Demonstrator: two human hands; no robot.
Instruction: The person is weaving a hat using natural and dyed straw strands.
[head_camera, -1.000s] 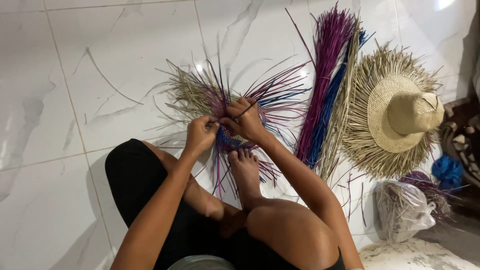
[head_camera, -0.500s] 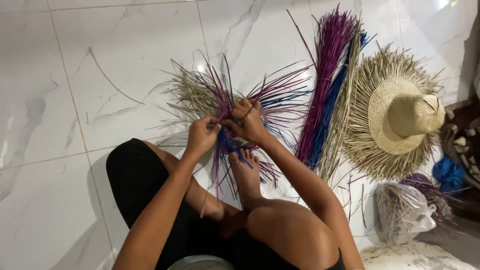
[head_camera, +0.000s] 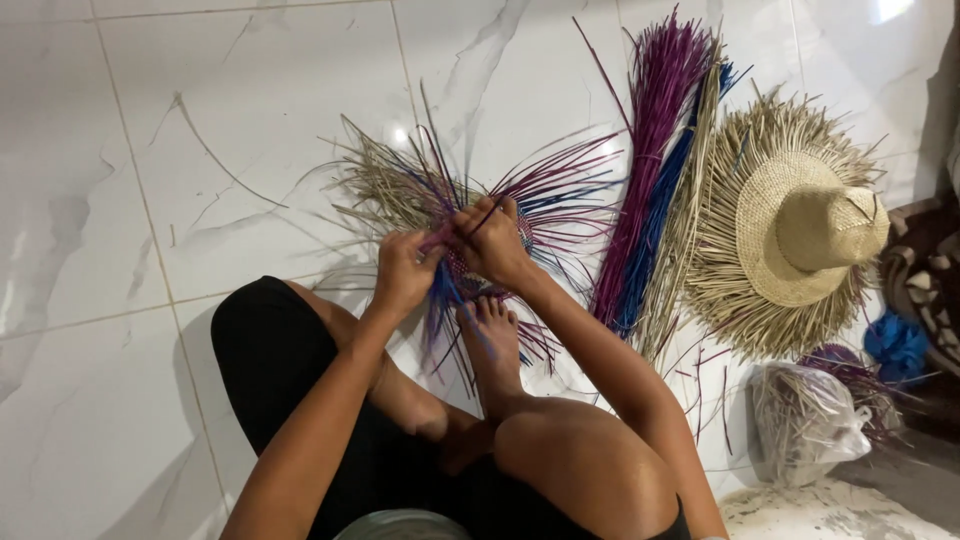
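Down at the middle of the white marble-patterned tile floor (head_camera: 150, 200), both hands meet over a half-woven piece of straw, purple and blue strands (head_camera: 470, 270) whose loose ends fan out in every direction. The left hand (head_camera: 403, 272) is closed, its fingers pinching a few purple strands at the woven centre. The right hand (head_camera: 492, 240) is also closed, curled around strands just beside the left, the two hands touching or nearly so. A bare foot (head_camera: 490, 335) rests on the near edge of the weaving, toes on the blue and purple ends, pinning it to the floor. The person sits on the floor with knees bent, in black shorts (head_camera: 265, 360).

To the left of the hands the loose ends are mostly pale natural straw; to the right they are purple with some blue. Just right of the weaving lies a long bundle of purple, blue and natural straw stalks (head_camera: 650, 170), running from the foot side up toward the far edge of the floor. Beside it, farther right, sits a natural straw hat with a ragged unfinished brim (head_camera: 800, 225), crown up. Near the right edge lie a blue bunch of fibre (head_camera: 897, 345) and a clear plastic bag holding straw (head_camera: 810, 420), both well apart from the hands.
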